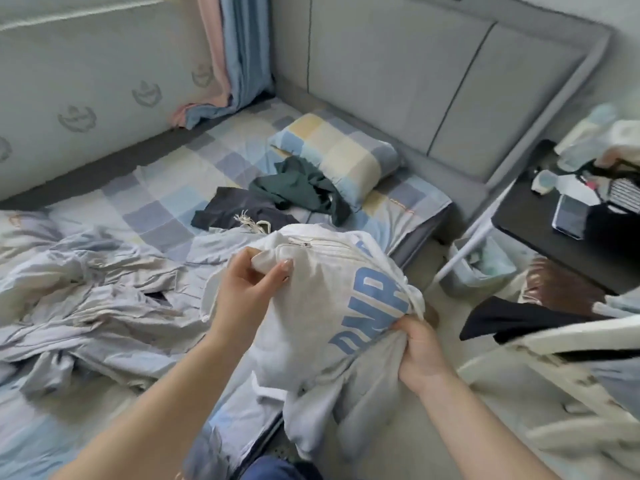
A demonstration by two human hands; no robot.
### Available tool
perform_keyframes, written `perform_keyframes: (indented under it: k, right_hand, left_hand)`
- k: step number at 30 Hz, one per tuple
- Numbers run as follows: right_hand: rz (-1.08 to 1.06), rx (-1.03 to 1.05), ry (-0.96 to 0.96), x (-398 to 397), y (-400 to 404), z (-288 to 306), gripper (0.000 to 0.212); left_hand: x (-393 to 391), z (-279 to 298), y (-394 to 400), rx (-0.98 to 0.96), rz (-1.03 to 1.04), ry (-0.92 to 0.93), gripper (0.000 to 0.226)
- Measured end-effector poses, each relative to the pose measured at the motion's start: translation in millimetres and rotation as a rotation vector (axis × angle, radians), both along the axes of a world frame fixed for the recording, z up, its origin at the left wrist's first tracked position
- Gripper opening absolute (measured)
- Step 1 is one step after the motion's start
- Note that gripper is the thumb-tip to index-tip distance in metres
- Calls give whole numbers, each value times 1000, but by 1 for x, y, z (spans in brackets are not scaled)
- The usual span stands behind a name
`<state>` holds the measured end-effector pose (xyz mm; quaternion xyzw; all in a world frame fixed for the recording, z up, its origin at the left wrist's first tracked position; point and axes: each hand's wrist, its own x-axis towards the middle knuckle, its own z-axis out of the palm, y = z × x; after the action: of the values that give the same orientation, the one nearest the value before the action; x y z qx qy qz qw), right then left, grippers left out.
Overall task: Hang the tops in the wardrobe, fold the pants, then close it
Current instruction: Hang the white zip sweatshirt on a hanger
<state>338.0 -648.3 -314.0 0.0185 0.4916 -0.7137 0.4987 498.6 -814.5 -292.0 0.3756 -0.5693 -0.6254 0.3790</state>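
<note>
Grey fabric with big blue letters is filling the middle of the head view: a sweatshirt [322, 306] is hanging bunched between both hands, over the near edge of the bed [166, 188]. The left hand [247, 284] is pinching a fold near the collar, thumb and fingers curled on the cloth, at about ten o'clock from the garment's middle. The right hand [420, 351] is gripping a gathered handful of the lower fabric at about four o'clock, fingers closed around it.

At twelve o'clock from the sweatshirt, a dark navy garment [235, 211] is lying on the checked sheet, and a dark green garment [298, 188] is lying crumpled just beyond it, touching the checked pillow [346, 150]. A rumpled pale blue quilt [93, 289] is spreading at nine o'clock. At two o'clock a black side table [540, 230] is carrying a phone [571, 216] and blurred clutter. A black cloth [512, 320] is draping over white furniture at three o'clock.
</note>
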Motion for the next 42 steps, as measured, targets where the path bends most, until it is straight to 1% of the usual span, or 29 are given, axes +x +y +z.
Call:
perform_keyframes:
  k: [2,3,5,7,9,11,14,16,17,18,19,21,24,25,26,27,28,29,31,33,35,36,37,39,40,42]
  right_hand:
    - [-75,25,29,-9,36,3,37]
    - [-85,39,45,-11,52,2,34]
    - [-126,80,58,-14,92,1,28]
    - [-150,161,88,-16,133,-3,34]
    - [-126,239,147,-15,166,-5,39]
    - [-95,297,176,-17,203,0,45]
    - [53,457,305,-22,249,18,38]
    - [150,610,462,-34,284,34,24]
    - [164,678,565,-42,306,44,17]
    - [145,697,663,-52,323,55,13]
    - [106,687,758,-61,337,66,13]
    - [-33,691,908,-76,368,87,15]
    - [-329,780,1113,-88,408,105,10]
    - [-408,777,1226,-89,424,110,15]
    - [-416,746,1370,-89,431,116,23]
    - [-362,715,1520,-90,441,123,30]
    - [-261,694,1643,-91,450,129,35]
    - [-148,706,1694,-93,461,134,38]
    - [7,762,1628,-96,478,139,39]
    - [83,845,1514,-101,502,139,40]
    - [184,937,1422,-103,524,135,53]
    - [233,1001,1405,-104,533,134,59]
    - [272,1071,1390,-105,541,134,57]
    - [289,1212,1381,-110,555,139,41]
    - [294,1287,1405,-114,561,144,34]
    - [277,1465,1470,-123,576,154,28]
  left_hand:
    - [-29,11,24,-95,-85,-34,33]
    - [-40,14,34,-131,-110,-37,30]
    - [-66,25,62,-216,-205,-47,32]
    - [-88,36,94,-309,-326,-30,30]
    - [-104,47,124,-379,-422,-9,23]
    - [-121,53,161,-441,-519,51,21]
    - [-142,62,209,-576,-627,109,18]
    - [-156,68,244,-658,-714,153,18]
    - [-163,71,264,-708,-752,177,19]
    - [-169,73,281,-764,-774,197,19]
    - [-174,74,294,-806,-796,210,18]
    - [-185,75,324,-838,-841,250,17]
    - [-199,81,361,-854,-903,308,18]
    - [-205,85,376,-888,-927,328,19]
    - [-208,89,382,-938,-944,342,21]
    - [-212,95,392,-991,-975,354,24]
    - [-216,100,401,-1040,-1009,367,27]
    - [-222,104,412,-1079,-1037,385,29]
    - [-234,111,424,-1114,-1072,405,28]
    - [-251,115,436,-1103,-1099,416,21]
    - [-269,120,447,-1058,-1121,433,18]
    - [-279,123,453,-1037,-1131,445,16]
    - [-289,127,459,-1030,-1138,463,15]
    - [-313,134,473,-1032,-1170,512,17]
    - [-324,137,478,-1026,-1194,534,16]
    - [-346,140,488,-1004,-1236,564,15]
